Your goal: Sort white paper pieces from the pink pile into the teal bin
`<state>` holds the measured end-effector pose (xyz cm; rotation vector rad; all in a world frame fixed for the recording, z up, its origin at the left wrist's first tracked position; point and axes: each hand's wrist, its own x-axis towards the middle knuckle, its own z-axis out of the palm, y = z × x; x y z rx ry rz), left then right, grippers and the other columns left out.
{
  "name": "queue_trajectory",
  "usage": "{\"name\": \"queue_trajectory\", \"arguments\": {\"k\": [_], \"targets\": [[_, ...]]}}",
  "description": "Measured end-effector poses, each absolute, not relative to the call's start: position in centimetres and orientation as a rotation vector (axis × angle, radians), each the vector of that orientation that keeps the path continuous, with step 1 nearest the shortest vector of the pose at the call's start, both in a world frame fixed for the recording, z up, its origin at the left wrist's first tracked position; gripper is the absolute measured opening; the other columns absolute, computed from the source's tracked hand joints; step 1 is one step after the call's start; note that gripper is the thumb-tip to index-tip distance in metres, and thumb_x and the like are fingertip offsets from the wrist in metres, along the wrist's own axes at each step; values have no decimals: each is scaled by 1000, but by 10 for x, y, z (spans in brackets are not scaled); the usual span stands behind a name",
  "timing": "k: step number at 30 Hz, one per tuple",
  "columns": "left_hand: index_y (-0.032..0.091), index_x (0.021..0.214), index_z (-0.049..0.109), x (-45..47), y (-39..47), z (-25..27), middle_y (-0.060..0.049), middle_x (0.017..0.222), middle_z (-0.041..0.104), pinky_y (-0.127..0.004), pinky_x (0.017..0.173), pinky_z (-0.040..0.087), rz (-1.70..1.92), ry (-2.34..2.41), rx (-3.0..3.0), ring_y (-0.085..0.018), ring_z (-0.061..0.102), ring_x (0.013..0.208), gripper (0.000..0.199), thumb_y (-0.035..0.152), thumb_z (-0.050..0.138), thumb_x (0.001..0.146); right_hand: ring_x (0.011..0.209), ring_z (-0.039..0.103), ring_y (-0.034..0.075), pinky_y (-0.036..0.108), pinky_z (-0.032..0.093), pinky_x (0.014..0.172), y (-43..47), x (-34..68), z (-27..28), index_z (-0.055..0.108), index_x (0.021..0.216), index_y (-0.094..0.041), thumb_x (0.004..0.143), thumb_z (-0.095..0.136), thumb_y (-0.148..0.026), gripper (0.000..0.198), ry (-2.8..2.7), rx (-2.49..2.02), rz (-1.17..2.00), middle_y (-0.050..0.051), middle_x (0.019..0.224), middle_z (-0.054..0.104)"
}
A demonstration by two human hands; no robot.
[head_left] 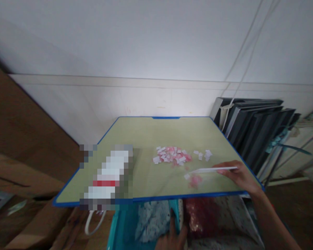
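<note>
**A:** Start at the left. What's on the table (pixel 146 135)?

**B:** On its near left part sits a blurred patch (pixel 106 177), white with a red band; I can't tell what it is. Below the near edge is a teal bin (pixel 122 225) with two compartments: white scraps (pixel 153 222) in the left one, red scraps (pixel 198 215) in the right.

**A:** And the left hand (pixel 170 238)?

**B:** Low in the bin, with one finger lying up along the divider between the compartments. I can't tell whether it grips the divider or only rests there.

**A:** Moving right?

**B:** Mid-table there's a mixed pile of pink and white paper bits (pixel 172 155), with a small white cluster (pixel 205 154) just to its right. Nearer the edge lie a few loose pink bits (pixel 195 180), blurred.

**A:** The right hand (pixel 241 175)?

**B:** At the near right of the table, fingers pinched on a white strip (pixel 214 169). It runs leftward, and its tip is just above those loose pink bits.

**A:** So what stage is this?

**B:** My reading is colour sorting: pieces are drawn out of the mixed pile while the bin holds each colour apart. Most of the pile is unsorted.

**A:** What would a further move ask for?

**B:** A light, flat touch with the strip, since the bits are small and would scatter easily. Pink also has to stay on the right of the divider.

**A:** Far right?

**B:** Dark folders (pixel 255 132) lean against the wall, with white cables (pixel 240 55) hanging above them.
</note>
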<state>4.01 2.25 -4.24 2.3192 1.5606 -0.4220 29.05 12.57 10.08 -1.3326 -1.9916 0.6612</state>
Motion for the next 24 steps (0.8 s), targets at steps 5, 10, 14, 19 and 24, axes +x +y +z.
{"name": "queue_trajectory", "arguments": {"k": [5, 10, 14, 19, 24], "targets": [[40, 127, 23, 40, 22, -40, -17, 137, 17, -41, 58, 52, -405, 1547, 2304, -26, 62, 70, 61, 19, 46, 75, 73, 65, 20, 28, 50, 66, 132, 272, 99, 70, 82, -20, 77, 53, -31, 21, -2052, -1169, 686, 6, 78, 71], [40, 124, 33, 38, 22, -40, -16, 138, 19, -41, 57, 52, -382, 1542, 2288, -27, 62, 69, 52, 22, 44, 76, 64, 65, 21, 28, 50, 57, 137, 270, 91, 70, 83, -17, 75, 55, -32, 23, -1951, -1200, 509, 8, 75, 71], [42, 126, 26, 39, 21, -43, -16, 137, 22, -40, 55, 52, -394, 1559, 2315, -25, 62, 67, 58, 16, 41, 76, 71, 66, 21, 28, 51, 65, 129, 280, 98, 70, 83, -18, 76, 54, -32, 23, -2053, -1189, 596, 8, 79, 71], [44, 127, 20, 42, 22, -44, -18, 138, 21, -42, 55, 52, -426, 1558, 2321, -26, 62, 68, 65, 16, 45, 74, 71, 66, 20, 26, 51, 62, 123, 284, 105, 70, 84, -17, 76, 54, -32, 23, -2044, -1264, 623, 8, 79, 71], [45, 127, 15, 41, 21, -46, -18, 138, 20, -41, 55, 52, -448, 1575, 2311, -25, 62, 67, 69, 14, 45, 74, 72, 66, 21, 28, 51, 66, 128, 277, 102, 70, 84, -17, 77, 52, -34, 25, -2070, -1178, 660, 8, 81, 70]]}}
